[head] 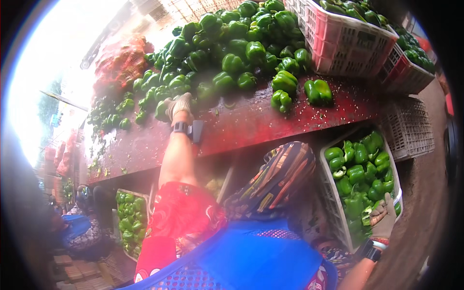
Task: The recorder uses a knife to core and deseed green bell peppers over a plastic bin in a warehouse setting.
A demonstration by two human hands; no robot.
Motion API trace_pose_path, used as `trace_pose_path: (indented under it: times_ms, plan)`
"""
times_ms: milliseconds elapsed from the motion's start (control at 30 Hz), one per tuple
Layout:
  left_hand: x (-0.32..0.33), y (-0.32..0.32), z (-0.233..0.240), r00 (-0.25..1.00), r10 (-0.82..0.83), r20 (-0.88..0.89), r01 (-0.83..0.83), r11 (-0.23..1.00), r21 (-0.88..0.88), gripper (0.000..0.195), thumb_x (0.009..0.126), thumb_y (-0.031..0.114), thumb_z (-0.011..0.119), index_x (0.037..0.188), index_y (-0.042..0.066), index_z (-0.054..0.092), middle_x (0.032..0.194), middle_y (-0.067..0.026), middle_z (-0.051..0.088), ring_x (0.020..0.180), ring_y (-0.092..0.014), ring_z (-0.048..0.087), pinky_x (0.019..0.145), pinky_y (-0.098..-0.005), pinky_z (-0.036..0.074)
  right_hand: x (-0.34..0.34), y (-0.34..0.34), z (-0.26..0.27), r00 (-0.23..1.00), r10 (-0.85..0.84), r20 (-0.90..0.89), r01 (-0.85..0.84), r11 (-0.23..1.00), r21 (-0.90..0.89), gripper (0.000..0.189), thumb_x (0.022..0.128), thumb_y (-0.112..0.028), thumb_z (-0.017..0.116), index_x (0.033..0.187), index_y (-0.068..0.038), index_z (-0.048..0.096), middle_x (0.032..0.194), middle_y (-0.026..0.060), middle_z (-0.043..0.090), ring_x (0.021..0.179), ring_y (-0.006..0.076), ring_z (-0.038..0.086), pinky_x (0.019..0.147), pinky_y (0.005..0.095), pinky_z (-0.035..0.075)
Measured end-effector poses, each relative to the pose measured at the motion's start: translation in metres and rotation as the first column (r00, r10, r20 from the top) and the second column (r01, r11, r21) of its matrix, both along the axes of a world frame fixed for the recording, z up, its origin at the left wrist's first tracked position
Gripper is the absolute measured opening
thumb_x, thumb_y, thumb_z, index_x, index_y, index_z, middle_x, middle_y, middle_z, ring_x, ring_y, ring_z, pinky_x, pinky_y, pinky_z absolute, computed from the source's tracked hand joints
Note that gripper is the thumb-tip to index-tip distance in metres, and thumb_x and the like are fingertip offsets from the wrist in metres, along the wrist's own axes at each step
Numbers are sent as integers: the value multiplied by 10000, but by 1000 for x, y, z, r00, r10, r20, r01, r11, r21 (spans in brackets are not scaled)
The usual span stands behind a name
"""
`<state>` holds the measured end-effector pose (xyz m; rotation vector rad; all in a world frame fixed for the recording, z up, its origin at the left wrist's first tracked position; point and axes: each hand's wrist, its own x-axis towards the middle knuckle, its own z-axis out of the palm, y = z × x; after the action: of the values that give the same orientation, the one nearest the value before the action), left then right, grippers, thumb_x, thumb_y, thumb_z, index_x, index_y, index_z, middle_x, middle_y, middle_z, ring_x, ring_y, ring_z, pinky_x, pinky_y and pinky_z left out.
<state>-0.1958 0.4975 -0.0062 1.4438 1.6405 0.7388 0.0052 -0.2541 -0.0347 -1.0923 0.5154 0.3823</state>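
Observation:
My left hand (179, 105), in a pale work glove, reaches across the red tabletop (232, 134) to the front of a heap of green bell peppers (235, 47). Its fingers curl over one green bell pepper (161, 111). My right hand (383, 217), gloved too and soiled at the fingertips, is low at the right, over the edge of a plastic crate (328, 188) full of green peppers (357, 174). Its fingers are bent beside a broken pepper (366, 216) showing pale flesh; whether they hold it is unclear.
Red mesh sacks (119, 65) lie at the heap's left. Pepper-filled crates (351, 43) stand on the table's right end, above another crate (409, 127). Another pepper crate (132, 221) is low at left, near a seated person (81, 228). A few loose peppers (318, 91) lie near the edge.

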Motion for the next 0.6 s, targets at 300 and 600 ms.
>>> trace_pose_path:
  times_ms: [300,600]
  plan:
    - [13,-143,32,201,112,973,697,682,-222,366,963,181,642,1267,-25,635,1290,-208,674,1195,-393,657,1101,-562,508,-40,49,48,943,320,92,-258,878,-404,321,1014,-319,658,1187,-48,648,816,-14,532,548,42,428,457,211,342]
    - [141,-383,74,220,-387,896,975,118,-189,465,984,175,668,1408,50,527,1296,-109,612,1154,-233,623,1032,-392,490,-53,142,83,758,488,433,-336,861,-382,685,965,-109,629,1603,0,407,1113,116,736,617,89,612,542,237,469]
